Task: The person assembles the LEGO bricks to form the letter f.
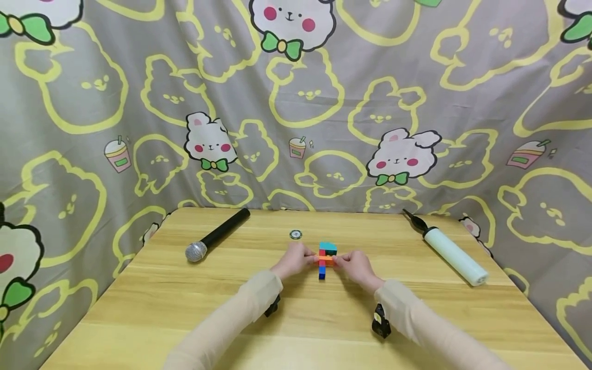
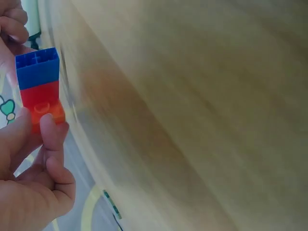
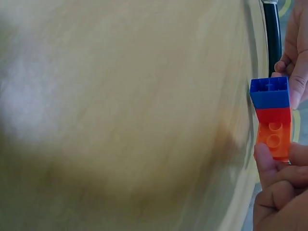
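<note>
Both hands hold a small stack of toy building blocks between them, near the middle of the table. An orange block runs crosswise, and the left hand pinches its left end between thumb and fingers. At the other end of that block, the right hand pinches it. In the left wrist view, a red block joins the orange one, with a blue block on the red, its hollow side showing. A teal block shows at the far end in the head view; dark parts beneath it are unclear.
A microphone lies on the wooden table to the left. Behind the hands is a round chip. A pale hand pump with a black nozzle lies at right. A patterned curtain hangs behind the table.
</note>
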`<state>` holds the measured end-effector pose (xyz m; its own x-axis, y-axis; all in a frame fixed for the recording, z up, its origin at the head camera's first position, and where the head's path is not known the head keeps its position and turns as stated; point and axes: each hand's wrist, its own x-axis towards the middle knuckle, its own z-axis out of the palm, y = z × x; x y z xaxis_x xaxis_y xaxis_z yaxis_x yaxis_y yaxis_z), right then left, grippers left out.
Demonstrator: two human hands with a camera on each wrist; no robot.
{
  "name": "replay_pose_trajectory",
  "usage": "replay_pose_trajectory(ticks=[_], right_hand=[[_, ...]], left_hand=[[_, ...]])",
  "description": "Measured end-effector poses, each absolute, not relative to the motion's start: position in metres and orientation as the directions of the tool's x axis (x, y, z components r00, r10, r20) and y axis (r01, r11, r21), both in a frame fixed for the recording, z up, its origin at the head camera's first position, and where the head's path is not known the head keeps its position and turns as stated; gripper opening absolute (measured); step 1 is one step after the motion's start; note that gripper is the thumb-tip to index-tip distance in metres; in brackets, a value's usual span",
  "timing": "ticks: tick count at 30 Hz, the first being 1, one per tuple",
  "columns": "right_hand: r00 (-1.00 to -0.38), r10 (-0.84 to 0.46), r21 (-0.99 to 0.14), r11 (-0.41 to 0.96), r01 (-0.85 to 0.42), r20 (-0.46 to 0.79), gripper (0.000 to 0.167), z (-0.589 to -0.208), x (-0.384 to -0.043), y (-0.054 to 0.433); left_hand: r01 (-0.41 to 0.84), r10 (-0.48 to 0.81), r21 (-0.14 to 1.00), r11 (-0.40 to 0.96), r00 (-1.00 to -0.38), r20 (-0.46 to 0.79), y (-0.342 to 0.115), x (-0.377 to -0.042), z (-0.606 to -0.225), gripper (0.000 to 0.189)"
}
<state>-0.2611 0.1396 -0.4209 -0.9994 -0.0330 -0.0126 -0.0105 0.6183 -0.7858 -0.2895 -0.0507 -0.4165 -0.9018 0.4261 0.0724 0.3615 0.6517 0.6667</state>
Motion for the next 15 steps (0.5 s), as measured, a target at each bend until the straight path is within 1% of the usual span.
replay_pose_trajectory(ticks=[4,7,15], right_hand=[[-0.999,-0.042,-0.774,0.633,-0.013,-0.018,0.028,-0.4245,-0.2618,0.1388],[-0.999,-0.036,-0.771,0.637,-0.006,-0.022,0.028,-0.4264,-0.2621,0.1388],[-0.999,-0.028,-0.798,0.602,0.014,-0.038,0.031,-0.4281,-0.2626,0.1405]], left_hand=[[0.340,0.424,0.655,0.675,-0.905,0.033,-0.0514,-0.2896,-0.4172,0.022],[0.364,0.440,0.623,0.692,-0.897,0.035,-0.0519,-0.2901,-0.4174,0.023],[0.374,0.453,0.602,0.706,-0.891,0.022,-0.0492,-0.2884,-0.4131,0.023]])
